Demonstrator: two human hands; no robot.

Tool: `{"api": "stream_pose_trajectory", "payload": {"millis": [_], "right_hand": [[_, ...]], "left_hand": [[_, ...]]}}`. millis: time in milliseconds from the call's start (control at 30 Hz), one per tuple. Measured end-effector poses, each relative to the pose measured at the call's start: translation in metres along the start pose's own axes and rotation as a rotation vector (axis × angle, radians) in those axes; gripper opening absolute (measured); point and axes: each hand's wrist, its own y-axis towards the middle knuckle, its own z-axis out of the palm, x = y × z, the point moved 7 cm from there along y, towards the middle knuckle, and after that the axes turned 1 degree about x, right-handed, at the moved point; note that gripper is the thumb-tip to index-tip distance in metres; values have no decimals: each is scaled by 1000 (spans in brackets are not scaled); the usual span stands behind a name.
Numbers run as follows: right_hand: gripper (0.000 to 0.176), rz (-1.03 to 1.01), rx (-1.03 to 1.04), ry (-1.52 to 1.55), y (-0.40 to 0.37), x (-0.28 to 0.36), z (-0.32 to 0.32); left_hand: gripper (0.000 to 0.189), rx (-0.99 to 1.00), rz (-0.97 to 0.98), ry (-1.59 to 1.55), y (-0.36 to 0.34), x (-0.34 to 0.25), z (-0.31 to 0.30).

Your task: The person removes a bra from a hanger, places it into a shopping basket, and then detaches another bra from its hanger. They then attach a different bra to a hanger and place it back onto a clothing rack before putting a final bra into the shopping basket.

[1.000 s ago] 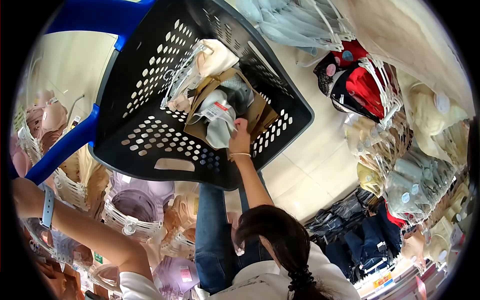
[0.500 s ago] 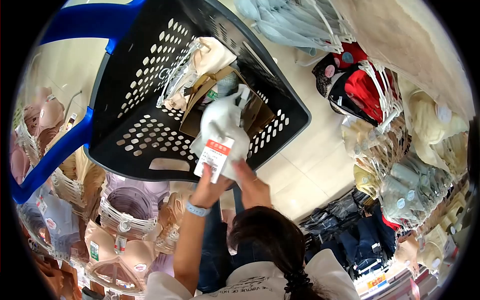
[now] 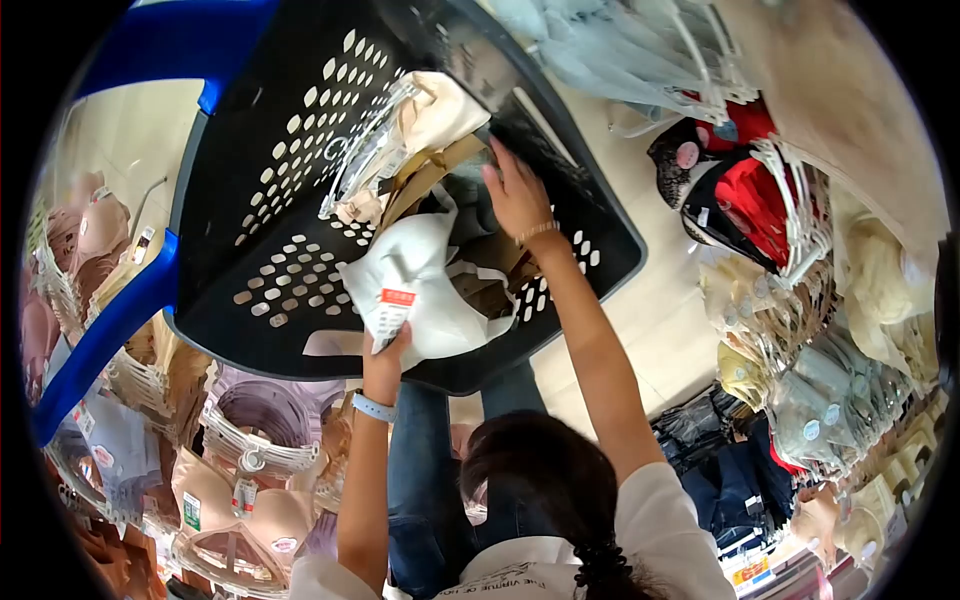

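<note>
My left hand (image 3: 388,352) is closed on the lower left edge of a white strappy top (image 3: 420,265), at its white and red price tag (image 3: 392,308). The top lies spread across the front of a black shopping basket (image 3: 205,260), its straps looping to the upper and right sides. My right hand (image 3: 518,200) reaches into the basket with fingers stretched out, beside an open cardboard box (image 3: 425,180). Grey cloth (image 3: 470,195) shows inside the box, partly hidden by the top and my right hand.
A cream garment (image 3: 440,108) and white hangers (image 3: 365,150) lie in the basket behind the box. Blue handles (image 3: 115,330) stick out left. Racks of bras (image 3: 245,500) stand at left, with hanging underwear (image 3: 750,205) at right above the tiled floor (image 3: 640,345).
My right hand has let go of the white top and moved up and right into the basket. The top now lies spread wider, with the tag still at my left hand.
</note>
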Motion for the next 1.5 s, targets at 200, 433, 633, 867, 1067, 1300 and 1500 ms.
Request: {"api": "stream_pose_trajectory", "payload": {"millis": [200,433,633,867,1067,1300,1500], "right_hand": [[35,-121,426,-440,23,21,33],[30,81,662,-849,19,-8,130],[28,715,211,-144,73,-86,192],[31,1074,-853,767,68,-149,238],[34,688,-216,916,90,-146,226],[40,453,-120,56,133,-154,200],[59,472,234,-629,140,-180,230]], "left_hand": [[59,-30,199,531,28,-29,12],[86,-103,114,939,44,-42,34],[64,-50,86,981,92,14,16],[65,56,82,1163,79,17,34],[68,213,45,1079,67,39,43],[72,208,84,1142,68,27,46],[66,177,170,1072,65,24,47]]}}
